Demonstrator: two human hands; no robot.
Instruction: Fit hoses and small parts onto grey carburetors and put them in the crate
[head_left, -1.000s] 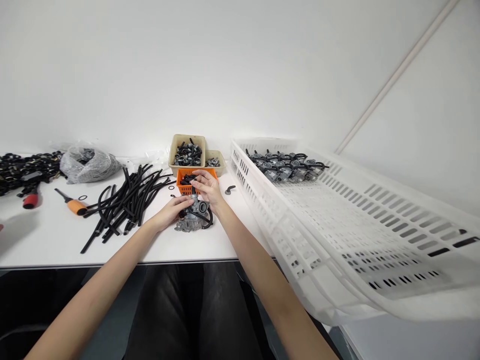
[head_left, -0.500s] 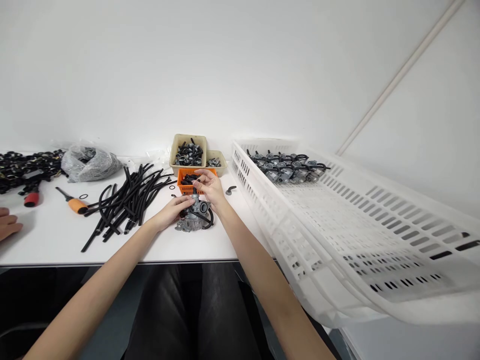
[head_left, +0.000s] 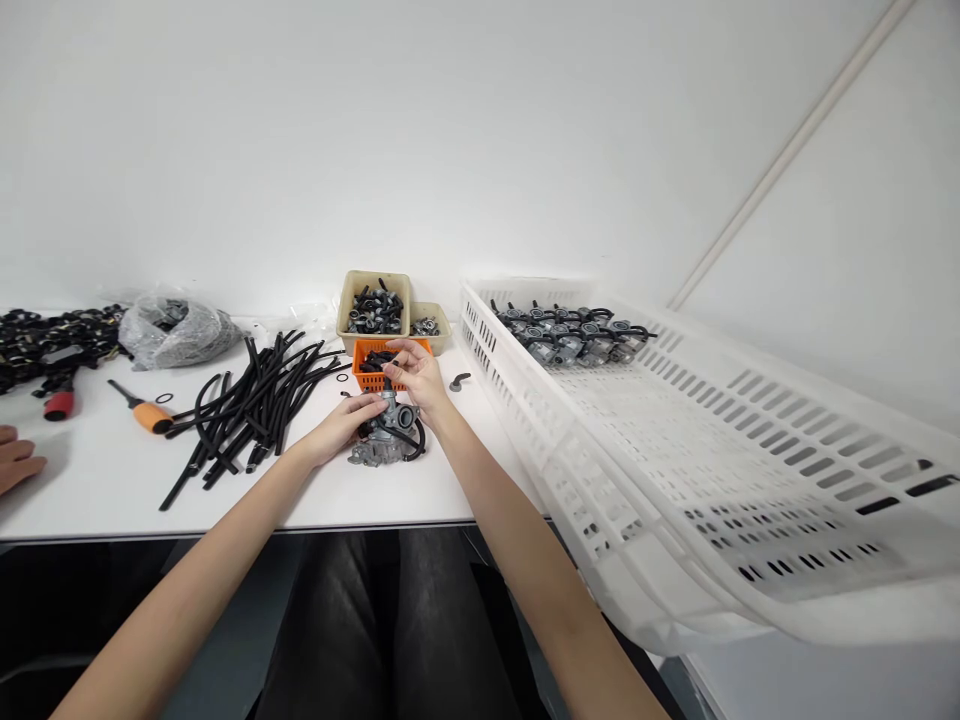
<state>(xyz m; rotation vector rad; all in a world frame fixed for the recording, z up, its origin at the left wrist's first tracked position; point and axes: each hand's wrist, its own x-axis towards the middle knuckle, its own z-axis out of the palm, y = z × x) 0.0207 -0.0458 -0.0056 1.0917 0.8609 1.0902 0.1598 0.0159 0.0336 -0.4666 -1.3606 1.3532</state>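
A grey metal carburetor with a looped black hose stands on the white table in front of me. My left hand grips its upper left side, thumb near the top. At the top of the carburetor, my right hand pinches a small black part between thumb and fingers; its exact kind is too small to tell. Just behind the hands sits an orange basket of small black parts. A small dark lever-like piece lies right of the basket.
Left are loose black hoses, an orange-handled tool, a red-handled tool and a plastic bag. A beige bin of parts stands behind. Right, a white crate holds several carburetors. Another person's hand rests far left.
Both hands keep almost the same hold on the carburetor and the small black part. The whole view has shifted very slightly.
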